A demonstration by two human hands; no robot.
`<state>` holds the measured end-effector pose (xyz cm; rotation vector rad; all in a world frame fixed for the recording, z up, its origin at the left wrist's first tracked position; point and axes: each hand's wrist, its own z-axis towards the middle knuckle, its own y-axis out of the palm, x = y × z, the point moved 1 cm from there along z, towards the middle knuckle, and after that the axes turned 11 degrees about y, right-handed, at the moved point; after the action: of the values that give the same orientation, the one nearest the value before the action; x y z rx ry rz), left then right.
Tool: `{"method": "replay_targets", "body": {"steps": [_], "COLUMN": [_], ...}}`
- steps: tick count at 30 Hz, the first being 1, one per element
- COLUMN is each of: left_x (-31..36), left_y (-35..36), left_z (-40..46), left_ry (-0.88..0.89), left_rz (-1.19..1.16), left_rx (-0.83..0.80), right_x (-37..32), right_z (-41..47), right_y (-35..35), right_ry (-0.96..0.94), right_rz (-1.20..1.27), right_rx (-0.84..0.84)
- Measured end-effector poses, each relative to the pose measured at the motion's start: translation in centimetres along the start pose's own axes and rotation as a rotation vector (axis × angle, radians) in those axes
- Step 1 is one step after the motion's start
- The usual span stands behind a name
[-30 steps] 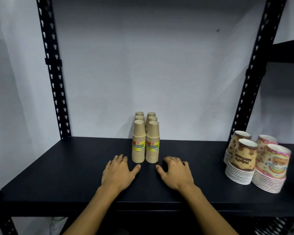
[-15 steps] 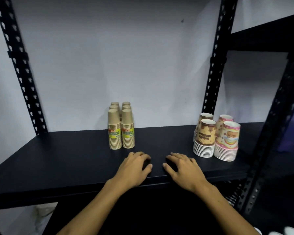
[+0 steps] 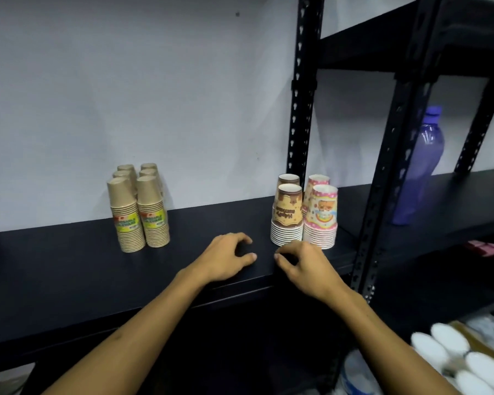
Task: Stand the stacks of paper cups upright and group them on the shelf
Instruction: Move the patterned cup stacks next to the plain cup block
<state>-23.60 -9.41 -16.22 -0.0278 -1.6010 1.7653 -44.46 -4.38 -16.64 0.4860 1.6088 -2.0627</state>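
Several stacks of small brown paper cups (image 3: 139,206) stand upside down in a tight group near the back of the black shelf (image 3: 69,269). To the right stands a second group: brown patterned cup stacks (image 3: 288,215) and pink cartoon cup stacks (image 3: 321,216), also rim down. My left hand (image 3: 226,258) hovers over the shelf's front part, fingers curled, holding nothing. My right hand (image 3: 304,265) is beside it, just in front of the patterned stacks, fingers loosely bent and empty.
Black perforated uprights (image 3: 303,89) separate this shelf from a neighbouring rack at the right, where a purple bottle (image 3: 419,166) stands. White round lids or cups (image 3: 454,357) lie low at the right. A pale wall closes the back.
The view has swung right, so the cup groups sit further left in frame. Both hands moved right along the shelf front and their fingers curled up from flat.
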Motion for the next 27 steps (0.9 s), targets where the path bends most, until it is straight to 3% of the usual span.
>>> {"method": "replay_targets", "body": {"steps": [3,8,10,15,21,27], "left_x": [1.1,3.8,4.8,6.4,6.2,4.6], "left_y": [-0.2,0.1,0.2,-0.6,-1.0,-3.3], "left_z": [1.9,4.6,5.6,7.8,8.3,6.7], "left_ry": [-0.008,0.016,0.028,0.082,0.136,0.142], "left_rz": [-0.131,-0.256,-0.312,-0.393,-0.37,-0.229], "left_rx": [0.032,0.135,0.201,0.303,0.347,0.272], "right_x": [-0.5,-1.3,-0.8,0.9,1.4,0.2], "right_z": [1.1,3.6,4.8,6.3,6.2,6.4], "right_y": [-2.7,-7.1,-8.2,-8.8,-8.3,-7.8], "right_ry": [-0.026,-0.003,0.059,0.153,0.121,0.027], "right_rz": [0.082,-0.097,-0.124,0.017,0.0,0.046], "right_rx": [0.217,0.583,0.578,0.349,0.379,0.315]}}
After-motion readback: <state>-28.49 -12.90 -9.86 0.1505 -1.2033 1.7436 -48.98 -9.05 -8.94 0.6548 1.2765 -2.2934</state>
